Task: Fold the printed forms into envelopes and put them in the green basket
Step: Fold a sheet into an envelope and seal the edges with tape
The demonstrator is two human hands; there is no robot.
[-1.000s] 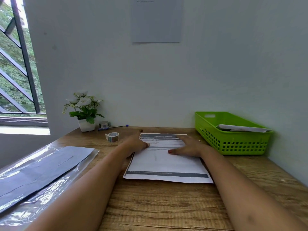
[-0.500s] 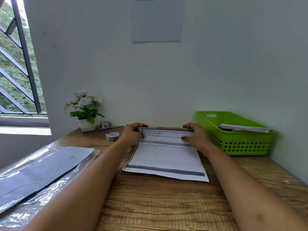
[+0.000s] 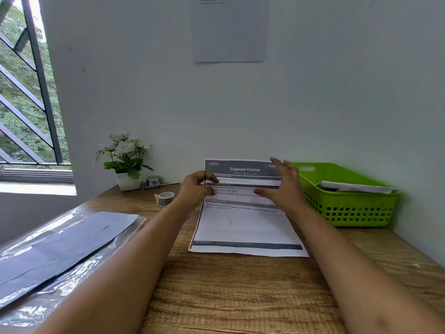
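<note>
A printed form (image 3: 243, 227) headed "Organize Clothes" lies in the middle of the wooden desk (image 3: 240, 297), its far third lifted upright toward me. My left hand (image 3: 198, 189) pinches the left edge of that raised part. Spread, straight fingers of my right hand (image 3: 283, 186) lie against its right edge, with the thumb on the printed face. The green basket (image 3: 349, 210) stands at the right against the wall, with a folded white paper (image 3: 354, 186) inside it.
A clear plastic sleeve with grey sheets (image 3: 60, 247) lies at the left. A tape roll (image 3: 165, 198), a second roll (image 3: 153, 180), a pen (image 3: 161, 185) and a potted white flower (image 3: 125, 162) sit at the back left. The wall is close behind.
Both hands went from pressing the folded form flat to taking its far edge and lifting it. The top flap has swung up and open, showing the heading.
</note>
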